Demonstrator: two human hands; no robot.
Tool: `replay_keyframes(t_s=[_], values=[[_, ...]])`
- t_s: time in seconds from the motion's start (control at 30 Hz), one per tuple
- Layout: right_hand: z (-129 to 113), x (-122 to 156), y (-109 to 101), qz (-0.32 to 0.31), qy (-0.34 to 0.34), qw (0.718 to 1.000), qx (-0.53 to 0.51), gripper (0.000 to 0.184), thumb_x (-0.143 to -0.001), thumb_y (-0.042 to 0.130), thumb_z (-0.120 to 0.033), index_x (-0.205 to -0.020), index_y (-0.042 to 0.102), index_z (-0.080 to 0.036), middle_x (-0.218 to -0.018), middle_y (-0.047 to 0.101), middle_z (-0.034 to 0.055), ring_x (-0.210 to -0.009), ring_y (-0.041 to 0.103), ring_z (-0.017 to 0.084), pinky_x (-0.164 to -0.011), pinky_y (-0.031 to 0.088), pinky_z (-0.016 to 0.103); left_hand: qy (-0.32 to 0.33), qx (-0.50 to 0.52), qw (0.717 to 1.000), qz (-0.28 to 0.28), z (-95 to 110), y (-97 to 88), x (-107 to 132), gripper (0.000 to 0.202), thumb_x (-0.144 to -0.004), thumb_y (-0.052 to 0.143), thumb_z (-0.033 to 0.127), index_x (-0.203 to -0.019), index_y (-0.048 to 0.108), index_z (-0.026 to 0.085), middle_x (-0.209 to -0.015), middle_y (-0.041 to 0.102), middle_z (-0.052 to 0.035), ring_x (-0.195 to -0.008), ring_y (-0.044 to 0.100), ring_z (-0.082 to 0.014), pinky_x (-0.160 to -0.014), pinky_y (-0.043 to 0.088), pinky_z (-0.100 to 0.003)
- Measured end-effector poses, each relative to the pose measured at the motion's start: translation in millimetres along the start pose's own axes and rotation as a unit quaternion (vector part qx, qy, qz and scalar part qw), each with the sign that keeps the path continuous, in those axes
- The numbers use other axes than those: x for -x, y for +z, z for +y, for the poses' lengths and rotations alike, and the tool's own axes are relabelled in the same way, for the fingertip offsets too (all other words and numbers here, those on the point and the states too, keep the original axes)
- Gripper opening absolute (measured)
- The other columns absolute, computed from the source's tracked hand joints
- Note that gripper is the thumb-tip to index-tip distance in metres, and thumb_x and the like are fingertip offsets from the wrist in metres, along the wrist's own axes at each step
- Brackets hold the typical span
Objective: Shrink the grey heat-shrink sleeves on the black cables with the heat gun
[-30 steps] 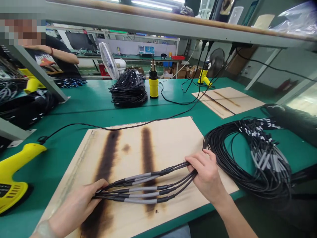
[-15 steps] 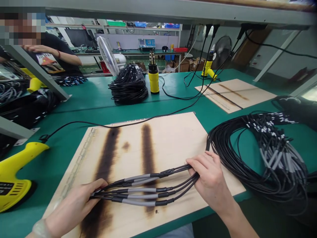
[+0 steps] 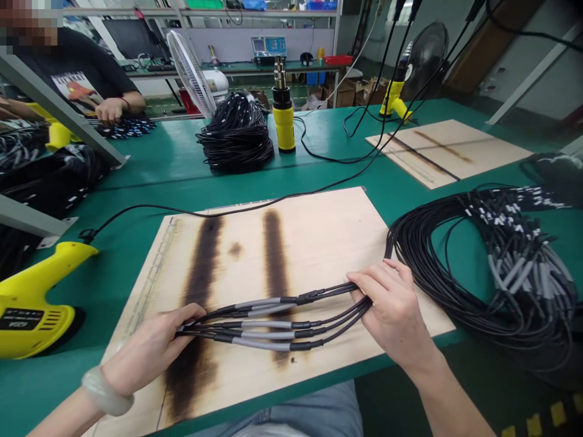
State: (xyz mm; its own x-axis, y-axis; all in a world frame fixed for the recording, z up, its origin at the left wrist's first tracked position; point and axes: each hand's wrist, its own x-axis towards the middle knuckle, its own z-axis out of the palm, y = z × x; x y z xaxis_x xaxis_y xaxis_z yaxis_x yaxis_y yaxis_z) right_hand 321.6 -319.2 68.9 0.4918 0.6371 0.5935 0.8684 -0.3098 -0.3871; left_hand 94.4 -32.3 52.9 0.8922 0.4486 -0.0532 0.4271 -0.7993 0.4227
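Scorched plywood board laid on a long workbench, plastic heat gun placed to its left, coiled cable bundle placed to its right, second coiled bundle and upright heat gun set behind it, second plywood board set behind to the right

"What's on the green bench?"

"Up front, a scorched wooden board, with a yellow heat gun lying on its side to the left and a big coil of black cables just beside it on the right."

"And farther back?"

"A second coil of cables, an upright yellow heat gun, and another wooden board."
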Motion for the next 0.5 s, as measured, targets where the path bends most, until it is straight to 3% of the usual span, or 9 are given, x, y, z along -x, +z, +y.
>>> replay_keyframes(t_s=[0.33, 0.43, 0.5], values=[[-4.1, -11.3, -0.8, -0.036, 0.01, 0.999, 0.01, 0.026, -0.073, 0.046, 0.002, -0.083, 0.061, -0.016, -0.076, 0.063, 0.0019, -0.074, 0.058, 0.016, -0.085, 0.035, 0.037, 0.003, -0.028, 0.999, -0.041, -2.5, -2.4, -3.4, 0.022, -0.083, 0.041, 0.022, -0.092, 0.061, 0.019, -0.086, 0.069, -0.0015, -0.079, 0.063, -0.0201, -0.077, 0.043, -0.028], [-6.3, -21.3, 1.1, -0.069, 0.023, 0.997, 0.021, 0.024, -0.07, 0.046, 0.001, -0.073, 0.062, -0.017, -0.07, 0.062, 0.0023, -0.07, 0.058, 0.017, -0.077, 0.036, 0.035, 0.031, -0.108, 0.993, -0.028, 3.2, -7.0, -0.1, 0.024, -0.084, 0.047, 0.026, -0.099, 0.063, 0.02, -0.101, 0.066, -0.0059, -0.095, 0.059, -0.0266, -0.085, 0.04, -0.036], [-7.6, -27.4, 2.8, -0.081, 0.032, 0.996, 0.034, 0.023, -0.068, 0.047, 0.0, -0.07, 0.062, -0.017, -0.067, 0.061, 0.0022, -0.068, 0.058, 0.017, -0.073, 0.036, 0.034, 0.061, -0.139, 0.988, -0.009, 15.7, -9.1, 5.0, 0.032, -0.083, 0.051, 0.031, -0.113, 0.06, 0.024, -0.116, 0.061, -0.0064, -0.106, 0.054, -0.0301, -0.089, 0.038, -0.041]])
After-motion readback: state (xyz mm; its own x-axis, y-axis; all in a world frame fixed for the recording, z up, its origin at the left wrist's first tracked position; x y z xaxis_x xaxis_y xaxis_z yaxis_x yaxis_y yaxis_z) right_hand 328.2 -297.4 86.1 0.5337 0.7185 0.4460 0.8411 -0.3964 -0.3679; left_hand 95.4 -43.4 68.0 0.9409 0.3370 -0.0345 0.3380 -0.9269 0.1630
